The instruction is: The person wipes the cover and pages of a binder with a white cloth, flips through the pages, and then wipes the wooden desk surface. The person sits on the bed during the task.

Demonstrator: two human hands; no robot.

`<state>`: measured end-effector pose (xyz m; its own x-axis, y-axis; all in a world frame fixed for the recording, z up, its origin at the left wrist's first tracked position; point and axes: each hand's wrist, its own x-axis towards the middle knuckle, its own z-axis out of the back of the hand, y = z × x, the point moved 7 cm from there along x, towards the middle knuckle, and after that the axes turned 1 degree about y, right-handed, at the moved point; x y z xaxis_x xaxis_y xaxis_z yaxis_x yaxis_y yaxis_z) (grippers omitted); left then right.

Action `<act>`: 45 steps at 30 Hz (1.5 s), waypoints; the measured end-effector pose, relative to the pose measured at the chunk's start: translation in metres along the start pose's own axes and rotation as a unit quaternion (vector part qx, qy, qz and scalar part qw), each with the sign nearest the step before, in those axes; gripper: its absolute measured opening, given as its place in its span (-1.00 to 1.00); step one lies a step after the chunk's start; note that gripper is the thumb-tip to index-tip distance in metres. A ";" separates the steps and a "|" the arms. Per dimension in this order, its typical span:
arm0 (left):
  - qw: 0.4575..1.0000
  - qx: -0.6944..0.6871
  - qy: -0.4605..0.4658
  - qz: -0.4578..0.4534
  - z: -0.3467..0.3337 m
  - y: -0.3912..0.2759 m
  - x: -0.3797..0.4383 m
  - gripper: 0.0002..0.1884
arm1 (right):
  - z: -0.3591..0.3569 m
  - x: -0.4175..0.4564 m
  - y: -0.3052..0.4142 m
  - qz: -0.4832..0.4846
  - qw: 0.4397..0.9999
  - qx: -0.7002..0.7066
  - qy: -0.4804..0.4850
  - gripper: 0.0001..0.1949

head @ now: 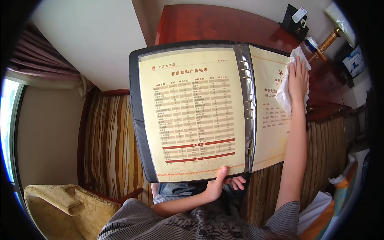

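Note:
A black ring binder (136, 90) lies open in front of me, tilted up before the desk. Its left page (192, 171), in a clear sleeve, carries a printed table. Along the spine run metal rings (249, 105). My left hand (215, 186) grips the binder's lower edge, thumb on the left page and fingers beneath. On the right page (267, 141), which bears printed text and a logo, a white cloth (283, 96) covers part of the outer upper edge. My right hand (299, 78) presses down on that cloth with fingers extended.
Behind the binder stands a reddish wooden desk (210, 25). It bears a black holder (292, 24) with a small white device, plus a table lamp (328, 42). A yellow upholstered armchair (54, 198) is at lower left. Striped carpet (105, 135) covers the floor; orange-and-white fabric (339, 198) lies at right.

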<state>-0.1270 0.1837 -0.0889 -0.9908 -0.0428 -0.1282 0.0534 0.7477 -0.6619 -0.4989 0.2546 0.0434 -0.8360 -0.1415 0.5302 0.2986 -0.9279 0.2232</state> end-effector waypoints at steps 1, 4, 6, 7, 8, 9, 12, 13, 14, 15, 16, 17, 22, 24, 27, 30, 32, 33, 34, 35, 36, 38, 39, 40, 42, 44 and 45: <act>1.000 0.006 -0.002 -0.003 0.001 0.001 0.000 -0.25 | 0.001 -0.006 0.004 0.023 1.000 0.000 -0.002 -0.41; 1.000 0.014 -0.019 -0.005 0.003 0.001 0.002 -0.26 | 0.009 -0.027 0.017 0.092 0.996 0.014 -0.006 -0.43; 1.000 0.022 -0.008 -0.014 0.005 0.001 0.003 -0.26 | 0.017 -0.037 0.026 0.135 0.990 0.042 0.005 -0.45; 0.999 0.026 -0.002 -0.019 0.004 0.001 0.003 -0.26 | 0.022 -0.043 0.030 0.155 0.986 0.056 0.010 -0.46; 1.000 0.023 -0.014 -0.014 0.003 0.000 0.002 -0.26 | 0.028 -0.051 0.034 0.178 0.982 0.067 0.008 -0.50; 1.000 0.024 -0.011 -0.013 0.002 0.000 0.002 -0.26 | 0.035 -0.059 0.037 0.190 0.978 0.087 0.016 -0.52; 1.000 0.021 -0.011 -0.016 0.004 0.002 0.001 -0.26 | 0.052 -0.086 0.046 0.233 0.965 0.121 0.028 -0.56; 1.000 0.019 -0.012 -0.015 0.004 0.003 0.001 -0.26 | 0.062 -0.094 0.049 0.227 0.967 0.117 0.005 -0.62; 1.000 0.018 -0.014 -0.015 0.004 0.003 0.000 -0.26 | 0.068 -0.098 0.046 0.241 0.964 0.107 -0.022 -0.67; 1.000 0.017 -0.018 -0.015 0.003 0.003 0.001 -0.26 | 0.076 -0.102 0.043 0.254 0.961 0.096 -0.050 -0.71; 1.000 0.015 -0.022 -0.015 0.002 0.002 0.001 -0.27 | 0.077 -0.101 0.029 0.179 0.964 0.198 -0.012 -0.75; 0.999 0.014 -0.025 -0.016 0.001 0.001 0.001 -0.27 | 0.078 -0.104 0.016 0.101 0.949 0.297 0.026 -0.78; 0.999 0.028 -0.034 -0.031 0.006 0.002 0.002 -0.28 | 0.133 -0.170 0.049 0.026 0.868 0.488 0.092 -0.78; 0.999 0.016 -0.014 -0.034 0.010 0.008 0.003 -0.32 | 0.138 -0.200 0.098 0.210 0.889 0.373 0.163 -0.65; 0.971 0.030 -0.234 -0.040 0.032 0.027 -0.007 -0.39 | 0.097 -0.261 0.157 0.411 0.854 0.171 0.270 -0.42; 0.981 0.083 -0.169 -0.034 0.033 0.016 -0.011 -0.43 | 0.081 -0.255 0.167 0.431 0.859 0.121 0.249 -0.32; 0.993 0.085 -0.076 -0.034 0.025 0.013 -0.006 -0.40 | 0.076 -0.229 0.177 0.399 0.880 0.147 0.212 -0.34; 0.995 0.075 -0.056 -0.045 0.026 0.015 -0.003 -0.37 | 0.073 -0.215 0.183 0.385 0.891 0.162 0.177 -0.34; 0.996 0.065 -0.034 -0.055 0.025 0.014 0.000 -0.34 | 0.071 -0.201 0.190 0.378 0.901 0.153 0.148 -0.34; 0.996 0.069 -0.031 -0.045 0.024 0.012 0.001 -0.33 | 0.069 -0.186 0.195 0.371 0.910 0.144 0.120 -0.34; 0.996 0.073 -0.028 -0.035 0.021 0.009 0.001 -0.32 | 0.066 -0.171 0.201 0.371 0.913 0.148 0.083 -0.35; 0.996 0.080 -0.016 -0.027 0.016 0.005 0.000 -0.30 | 0.059 -0.147 0.211 0.363 0.920 0.145 0.025 -0.35; 0.996 0.084 -0.011 -0.029 0.015 0.003 -0.001 -0.29 | 0.055 -0.138 0.219 0.357 0.920 0.159 0.010 -0.35; 0.996 0.088 -0.001 -0.031 0.013 0.001 0.000 -0.29 | 0.051 -0.129 0.223 0.353 0.922 0.159 -0.005 -0.36; 0.995 0.091 -0.001 -0.029 0.014 -0.001 0.001 -0.32 | 0.044 -0.117 0.237 0.343 0.927 0.148 -0.020 -0.35; 0.995 0.097 0.005 -0.032 0.014 -0.003 0.002 -0.36 | 0.040 -0.116 0.255 0.348 0.928 0.130 -0.015 -0.34; 0.994 0.102 0.010 -0.035 0.016 -0.006 0.001 -0.38 | 0.037 -0.122 0.267 0.361 0.924 0.128 -0.002 -0.36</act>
<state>-0.1266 0.1690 -0.0970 -0.9951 -0.0759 -0.0631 0.0058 0.5933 -0.8050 -0.3001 0.0366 0.0687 -0.3758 -0.6895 0.6192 0.8768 -0.4808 -0.0033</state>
